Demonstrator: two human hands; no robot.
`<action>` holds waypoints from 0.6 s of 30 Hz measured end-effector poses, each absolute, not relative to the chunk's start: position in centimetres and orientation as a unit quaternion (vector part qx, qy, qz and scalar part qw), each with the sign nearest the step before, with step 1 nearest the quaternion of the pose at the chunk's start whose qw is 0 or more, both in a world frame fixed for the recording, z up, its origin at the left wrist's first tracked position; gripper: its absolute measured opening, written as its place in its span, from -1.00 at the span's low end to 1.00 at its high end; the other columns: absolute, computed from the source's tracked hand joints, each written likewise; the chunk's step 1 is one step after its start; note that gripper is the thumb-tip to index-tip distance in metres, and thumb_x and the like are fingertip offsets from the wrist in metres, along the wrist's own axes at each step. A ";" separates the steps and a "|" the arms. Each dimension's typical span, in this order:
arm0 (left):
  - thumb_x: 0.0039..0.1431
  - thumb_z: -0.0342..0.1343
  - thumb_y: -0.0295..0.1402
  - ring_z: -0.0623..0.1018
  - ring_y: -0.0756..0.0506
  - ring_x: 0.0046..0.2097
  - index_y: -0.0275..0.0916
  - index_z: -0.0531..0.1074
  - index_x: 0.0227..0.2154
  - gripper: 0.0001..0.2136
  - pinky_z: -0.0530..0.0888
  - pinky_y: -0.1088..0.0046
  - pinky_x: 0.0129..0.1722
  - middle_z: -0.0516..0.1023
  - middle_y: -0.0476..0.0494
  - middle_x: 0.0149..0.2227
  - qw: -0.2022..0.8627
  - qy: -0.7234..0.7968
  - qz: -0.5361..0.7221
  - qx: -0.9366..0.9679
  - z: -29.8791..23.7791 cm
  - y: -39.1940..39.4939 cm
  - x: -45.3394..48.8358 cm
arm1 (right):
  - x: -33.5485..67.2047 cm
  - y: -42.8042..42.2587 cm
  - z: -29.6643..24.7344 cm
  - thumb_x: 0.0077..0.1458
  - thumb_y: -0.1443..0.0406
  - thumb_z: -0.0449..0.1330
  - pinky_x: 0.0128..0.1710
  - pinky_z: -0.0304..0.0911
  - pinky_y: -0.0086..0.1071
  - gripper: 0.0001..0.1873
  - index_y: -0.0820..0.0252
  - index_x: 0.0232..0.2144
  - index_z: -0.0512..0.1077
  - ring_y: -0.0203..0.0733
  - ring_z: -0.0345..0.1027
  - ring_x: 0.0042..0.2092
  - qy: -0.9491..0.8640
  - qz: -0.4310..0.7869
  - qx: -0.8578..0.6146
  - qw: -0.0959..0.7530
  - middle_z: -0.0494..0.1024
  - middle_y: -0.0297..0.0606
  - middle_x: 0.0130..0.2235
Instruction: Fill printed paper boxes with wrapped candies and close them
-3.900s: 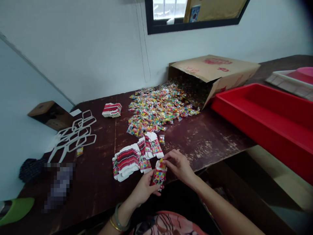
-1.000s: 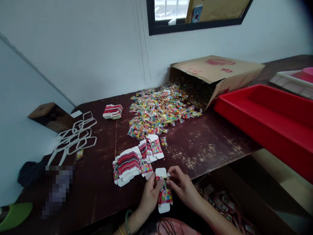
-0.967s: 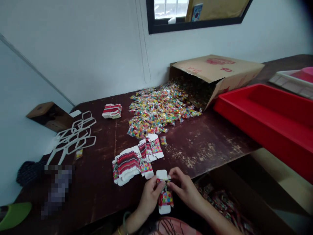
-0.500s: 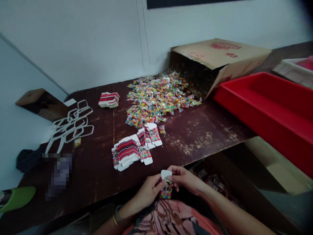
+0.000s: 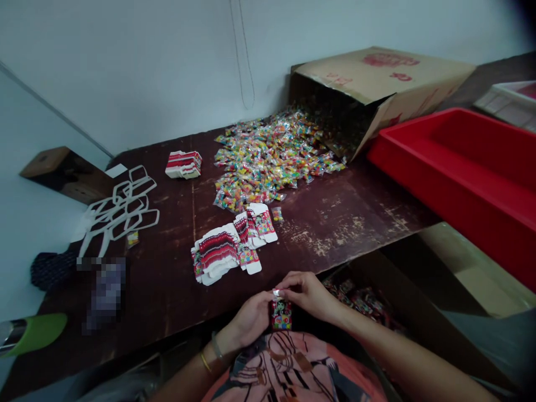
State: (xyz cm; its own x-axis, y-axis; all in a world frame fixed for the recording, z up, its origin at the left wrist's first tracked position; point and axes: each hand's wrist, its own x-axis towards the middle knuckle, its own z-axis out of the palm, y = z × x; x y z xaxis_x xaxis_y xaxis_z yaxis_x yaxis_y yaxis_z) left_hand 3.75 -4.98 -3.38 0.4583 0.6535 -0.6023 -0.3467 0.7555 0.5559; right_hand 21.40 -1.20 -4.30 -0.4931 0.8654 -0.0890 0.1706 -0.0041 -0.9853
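Both hands hold a small red printed carton [image 5: 281,314] upright at the table's near edge, above my lap. My left hand [image 5: 249,320] wraps its fingers round the carton's side. My right hand [image 5: 307,292] pinches the white top flap down. Just beyond on the dark table [image 5: 347,223] lies a fanned pile of flat cartons [image 5: 228,249]. Farther back spreads a heap of colourful candy packets [image 5: 270,159], spilling from a tipped cardboard box [image 5: 377,89].
A red tray [image 5: 469,178] sits at the right, a white tray [image 5: 506,100] behind it. A small stack of flat cartons [image 5: 183,164] and white cardboard cut-out frames [image 5: 121,209] lie at the left. A green object [image 5: 37,330] rests at the near left edge. A bin of filled cartons [image 5: 360,298] shows below.
The carton has come down from above the table edge to my lap, and its top flap has been folded down. The view has tilted downward.
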 end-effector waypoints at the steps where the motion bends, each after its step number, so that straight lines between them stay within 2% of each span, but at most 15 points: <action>1: -0.01 0.16 -0.33 0.46 -0.09 -0.26 -0.35 0.53 -0.26 -0.74 0.33 0.37 -0.14 0.55 -0.16 -0.34 0.833 0.421 0.298 0.199 -3.3 -5.1 3.7 | 21.5 -1.2 -4.4 0.07 0.28 0.25 -0.28 0.28 -0.42 -0.86 0.19 -0.34 0.60 -0.24 0.41 -0.31 -0.636 0.583 -0.408 0.298 0.55 -0.23 -0.35; 4: -0.04 0.24 -0.41 0.46 -0.07 -0.23 -0.33 0.54 -0.20 -0.72 0.31 0.39 -0.07 0.56 -0.12 -0.29 0.810 0.430 0.288 0.275 -3.0 -5.4 3.4 | 22.1 -1.5 -3.9 0.14 0.25 0.19 -0.24 0.28 -0.39 -0.81 0.18 -0.30 0.59 -0.23 0.40 -0.27 -0.677 0.566 -0.373 0.287 0.53 -0.22 -0.31; 8: 0.03 0.20 -0.41 0.46 -0.11 -0.15 -0.33 0.51 -0.10 -0.67 0.31 0.35 -0.02 0.55 -0.16 -0.22 0.788 0.424 0.257 0.365 -3.0 -5.2 3.2 | 23.6 -2.2 -1.8 0.23 0.24 0.09 -0.06 0.24 -0.32 -0.72 0.07 -0.06 0.51 -0.18 0.33 -0.08 -0.793 0.496 -0.270 0.230 0.47 -0.18 -0.12; 11: -0.07 0.21 -0.48 0.43 -0.10 -0.13 -0.27 0.35 0.09 -0.43 0.32 0.39 -0.05 0.50 -0.14 -0.18 0.722 0.463 0.269 0.438 -2.6 -4.4 3.1 | 24.2 0.0 -1.1 0.25 0.24 0.07 -0.04 0.25 -0.35 -0.72 0.05 -0.05 0.49 -0.21 0.33 -0.05 -0.828 0.483 -0.204 0.200 0.47 -0.21 -0.12; 13: -0.14 0.18 -0.54 0.41 -0.05 -0.21 -0.22 0.23 0.19 -0.28 0.33 0.44 -0.13 0.48 -0.08 -0.22 0.663 0.497 0.241 0.505 -1.7 -3.4 2.7 | 24.0 3.7 -1.6 0.27 0.23 0.05 -0.01 0.25 -0.33 -0.71 0.07 -0.06 0.50 -0.20 0.33 -0.03 -0.844 0.433 -0.221 0.227 0.47 -0.20 -0.09; 14: -0.15 0.15 -0.56 0.40 -0.04 -0.24 -0.19 0.22 0.20 -0.27 0.34 0.46 -0.16 0.47 -0.05 -0.24 0.639 0.497 0.202 0.551 -0.9 -2.9 2.4 | 23.7 6.0 -2.1 0.27 0.22 0.04 0.02 0.24 -0.28 -0.70 0.09 -0.06 0.49 -0.17 0.31 0.00 -0.848 0.384 -0.260 0.255 0.46 -0.17 -0.04; 16: -0.15 0.11 -0.58 0.41 -0.04 -0.25 -0.10 0.35 0.11 -0.35 0.33 0.47 -0.17 0.49 -0.03 -0.23 0.596 0.459 0.088 0.653 0.9 -1.9 1.5 | 23.2 10.7 -3.3 0.25 0.21 0.06 0.15 0.11 -0.10 -0.61 0.14 0.10 0.36 -0.03 0.16 0.16 -0.844 0.250 -0.371 0.296 0.32 -0.07 0.15; 18: -0.14 0.11 -0.58 0.44 -0.07 -0.26 -0.07 0.52 -0.10 -0.52 0.31 0.45 -0.18 0.52 -0.02 -0.26 0.534 0.432 0.010 0.726 2.5 -1.1 0.3 | 22.9 13.8 -4.7 0.23 0.18 0.09 0.21 -0.02 0.02 -0.51 0.16 0.18 0.25 0.07 0.01 0.26 -0.861 0.181 -0.401 0.254 0.24 -0.05 0.23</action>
